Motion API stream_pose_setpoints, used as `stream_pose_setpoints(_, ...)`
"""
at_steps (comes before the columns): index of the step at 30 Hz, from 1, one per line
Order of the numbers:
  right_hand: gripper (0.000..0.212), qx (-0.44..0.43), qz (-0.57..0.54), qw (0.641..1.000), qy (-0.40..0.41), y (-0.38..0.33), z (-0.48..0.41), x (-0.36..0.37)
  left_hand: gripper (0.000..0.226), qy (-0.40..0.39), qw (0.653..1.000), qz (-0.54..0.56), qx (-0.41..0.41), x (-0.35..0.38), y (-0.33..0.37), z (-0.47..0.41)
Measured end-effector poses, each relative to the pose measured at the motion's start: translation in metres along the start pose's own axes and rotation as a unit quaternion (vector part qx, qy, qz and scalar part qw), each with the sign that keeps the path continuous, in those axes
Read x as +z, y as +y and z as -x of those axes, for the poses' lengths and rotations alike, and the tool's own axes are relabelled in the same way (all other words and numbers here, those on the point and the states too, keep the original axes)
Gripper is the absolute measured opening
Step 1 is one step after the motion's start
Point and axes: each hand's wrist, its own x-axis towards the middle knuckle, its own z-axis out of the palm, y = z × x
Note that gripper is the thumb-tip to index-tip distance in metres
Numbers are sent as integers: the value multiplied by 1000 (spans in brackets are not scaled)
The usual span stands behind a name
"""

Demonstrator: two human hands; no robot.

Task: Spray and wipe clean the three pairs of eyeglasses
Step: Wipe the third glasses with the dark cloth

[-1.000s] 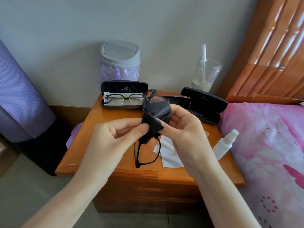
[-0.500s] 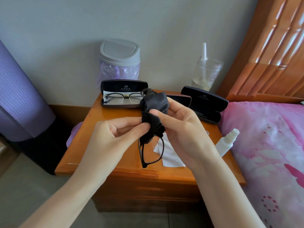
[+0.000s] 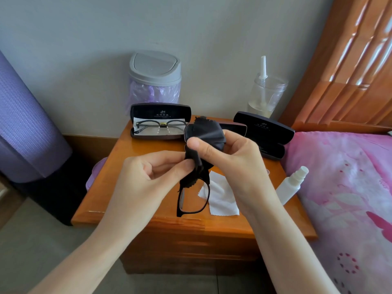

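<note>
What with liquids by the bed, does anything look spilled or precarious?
No spill shows. The white spray bottle leans tilted at the nightstand's right edge, toward the pink bedding; it might slip.

Cases (image 3: 160, 122) and bin (image 3: 154, 79) block the nightstand's (image 3: 118, 177) back; left side lies free.

The cloth (image 3: 205, 134) hides the upper lens of the glasses (image 3: 193, 199). The middle case (image 3: 235, 129) sits mostly behind cloth and right hand (image 3: 230, 160). The lid print (image 3: 162, 114) is too small to read.
</note>
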Motion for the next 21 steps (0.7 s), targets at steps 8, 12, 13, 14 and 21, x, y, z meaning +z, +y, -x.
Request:
stream_pose_setpoints(8,32,-50,15,996,68,3,-3,9,14,15,1000,12,-15,2,-1,1)
stream_pose_setpoints(12,31,-37,35,997,55,4,-1,3,17,40,997,42,-41,1,-5,-1)
stream_pose_setpoints(13,29,-30,33,998,42,5,-1,1,16,43,996,54,-49,1,-5,-2)
stream_pose_setpoints(14,28,-20,25,999,29,6,-1,-1,14,45,995,66,-56,1,-5,-3)
stream_pose_setpoints(21,37,34,-81,995,-56,9,9,-18,27,50,989,106,-90,-2,-9,-5)
